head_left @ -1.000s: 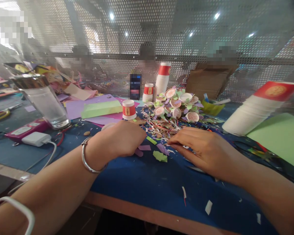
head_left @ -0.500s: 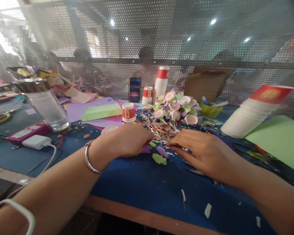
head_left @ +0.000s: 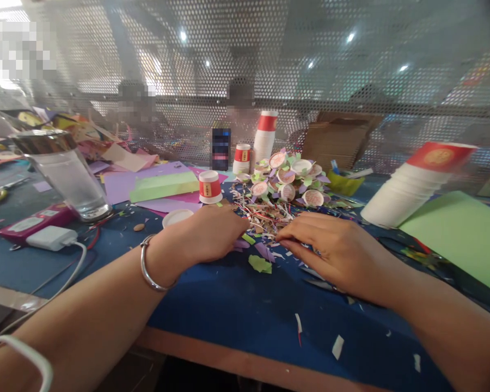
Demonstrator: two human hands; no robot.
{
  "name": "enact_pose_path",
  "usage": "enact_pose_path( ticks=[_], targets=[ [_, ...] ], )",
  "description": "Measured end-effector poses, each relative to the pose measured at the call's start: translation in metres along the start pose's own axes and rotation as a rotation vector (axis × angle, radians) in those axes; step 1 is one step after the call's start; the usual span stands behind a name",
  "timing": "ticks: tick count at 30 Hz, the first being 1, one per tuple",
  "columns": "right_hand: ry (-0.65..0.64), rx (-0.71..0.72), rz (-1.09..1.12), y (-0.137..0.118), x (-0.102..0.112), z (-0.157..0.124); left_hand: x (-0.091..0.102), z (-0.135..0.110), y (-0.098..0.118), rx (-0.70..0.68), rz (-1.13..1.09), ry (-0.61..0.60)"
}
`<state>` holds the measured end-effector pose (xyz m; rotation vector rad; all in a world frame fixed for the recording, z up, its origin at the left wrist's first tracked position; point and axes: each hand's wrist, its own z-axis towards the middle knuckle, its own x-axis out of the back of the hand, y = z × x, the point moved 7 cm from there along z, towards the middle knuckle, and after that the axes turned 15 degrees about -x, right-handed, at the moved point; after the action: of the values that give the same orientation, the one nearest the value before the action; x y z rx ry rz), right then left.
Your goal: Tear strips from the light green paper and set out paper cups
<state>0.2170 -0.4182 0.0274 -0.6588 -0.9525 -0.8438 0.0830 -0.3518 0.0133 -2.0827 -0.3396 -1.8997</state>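
Note:
My left hand (head_left: 214, 231), with a silver bangle at its wrist, is closed with its fingers curled down beside a heap of paper scraps (head_left: 265, 215). Whatever it may hold is hidden. My right hand (head_left: 330, 239) rests across the heap's right side, thumb and fingertips drawn together over the scraps; I cannot make out anything in them. Scissor blades (head_left: 318, 280) stick out from under the right palm. A torn green paper piece (head_left: 260, 264) lies between the hands. Behind the heap is a pile of cut cup bottoms with purple and green paper bits (head_left: 288, 191).
A red-and-white paper cup (head_left: 209, 188) stands beyond my left hand, near a white disc (head_left: 177, 218). Leaning cup stacks (head_left: 416, 182) and green paper (head_left: 459, 239) are at right. A glass bottle (head_left: 67, 177) and a white charger (head_left: 52, 238) sit at left. Perforated metal screens the back.
The view has turned slightly, so everything sits a little further left. Both hands keep nearly the same pose; more of the scissor blades shows under the right hand.

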Motion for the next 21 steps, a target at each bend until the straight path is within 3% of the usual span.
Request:
enact_pose_path(
  ticks=[5, 12, 17, 21],
  targets=[
    [0.002, -0.039, 0.019, 0.002, 0.003, -0.002, 0.005, 0.005, -0.002, 0.061, 0.061, 0.044],
    [0.072, -0.095, -0.030, 0.003, 0.010, 0.000, 0.012, 0.018, 0.034, -0.050, -0.032, 0.311],
    [0.119, -0.133, -0.010, 0.002, 0.017, 0.001, 0.009, 0.022, 0.043, -0.087, -0.418, 0.478],
    [0.170, -0.191, 0.071, 0.005, 0.023, 0.000, 0.009, 0.020, 0.039, -0.079, -0.824, 0.695]
  ],
)
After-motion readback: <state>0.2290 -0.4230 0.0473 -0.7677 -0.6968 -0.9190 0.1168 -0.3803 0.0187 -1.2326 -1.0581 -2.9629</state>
